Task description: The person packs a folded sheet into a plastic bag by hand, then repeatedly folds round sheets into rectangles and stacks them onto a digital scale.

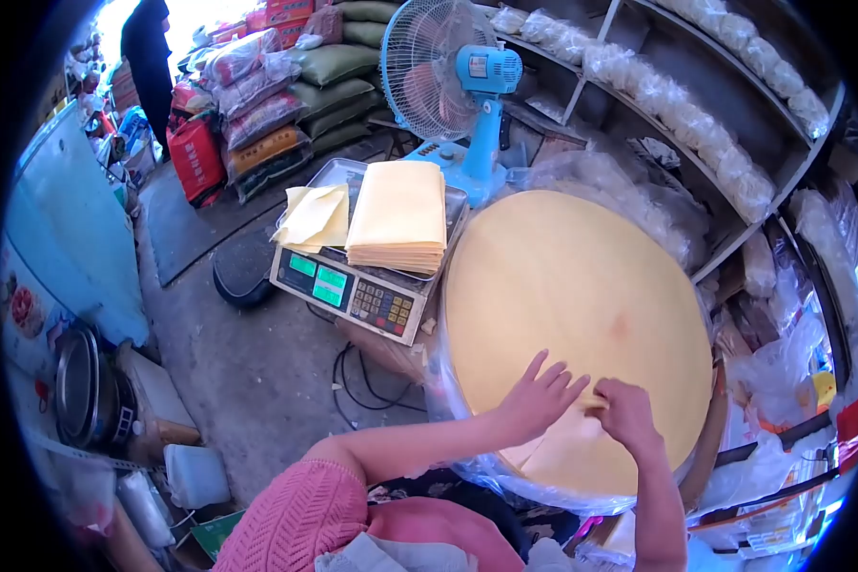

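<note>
A wide round stack of thin pale-yellow sheets (pixel 562 286) lies before me, wrapped around its side in clear plastic. Low on the stack, my right hand (pixel 627 415) is closed around a rolled or folded bit of a yellow sheet (pixel 593 402). Just left of it, my left hand (pixel 543 405) hovers over or rests on the sheets with its fingers spread; contact is hard to make out. A paler folded flap (pixel 553 450) shows beneath my wrists. On the scale (pixel 348 294) sit a pile of folded yellow sheets (pixel 398 205) and a loose crumpled piece (pixel 313 217).
A blue fan (pixel 486 81) stands behind the scale. Shelves (pixel 591 76) with plastic-wrapped bundles line the right side. Stacked sacks (pixel 329 86) and a standing person (pixel 148 67) are at the back left. Black cables (pixel 353 386) lie on the floor (pixel 229 372) below the scale.
</note>
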`<control>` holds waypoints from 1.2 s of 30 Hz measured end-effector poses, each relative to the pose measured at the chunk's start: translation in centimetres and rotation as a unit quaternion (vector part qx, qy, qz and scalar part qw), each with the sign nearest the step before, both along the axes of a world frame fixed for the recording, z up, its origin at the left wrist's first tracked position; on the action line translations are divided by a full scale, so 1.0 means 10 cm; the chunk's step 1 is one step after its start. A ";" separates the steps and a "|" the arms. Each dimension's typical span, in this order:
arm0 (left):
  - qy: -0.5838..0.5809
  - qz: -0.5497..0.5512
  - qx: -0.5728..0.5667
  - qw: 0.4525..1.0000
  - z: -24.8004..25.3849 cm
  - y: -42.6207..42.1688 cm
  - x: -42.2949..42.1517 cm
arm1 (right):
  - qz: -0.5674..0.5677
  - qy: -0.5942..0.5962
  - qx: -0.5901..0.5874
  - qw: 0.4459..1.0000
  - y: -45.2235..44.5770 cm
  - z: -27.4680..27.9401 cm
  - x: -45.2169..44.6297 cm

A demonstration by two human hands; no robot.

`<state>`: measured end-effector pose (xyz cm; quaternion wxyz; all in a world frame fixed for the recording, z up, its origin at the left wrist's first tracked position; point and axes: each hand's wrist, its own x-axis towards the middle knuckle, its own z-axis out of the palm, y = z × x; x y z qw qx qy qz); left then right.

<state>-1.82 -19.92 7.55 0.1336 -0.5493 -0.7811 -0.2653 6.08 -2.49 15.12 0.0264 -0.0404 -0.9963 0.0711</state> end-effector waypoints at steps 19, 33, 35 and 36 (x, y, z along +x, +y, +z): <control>-0.532 -0.050 0.545 0.645 0.81 -0.75 -0.77 | 0.140 0.309 0.045 0.940 -1.35 0.27 -0.54; -0.538 0.193 0.371 0.732 0.39 -2.01 -3.22 | -0.184 0.143 -0.195 0.953 -0.17 -0.90 1.03; -0.530 0.204 0.339 0.750 0.42 -2.00 -3.23 | -0.219 0.127 -0.204 0.946 -0.14 -0.97 1.18; -0.509 0.225 0.340 0.758 0.52 -1.97 -3.12 | -0.213 0.129 -0.192 0.949 -0.12 -1.01 1.23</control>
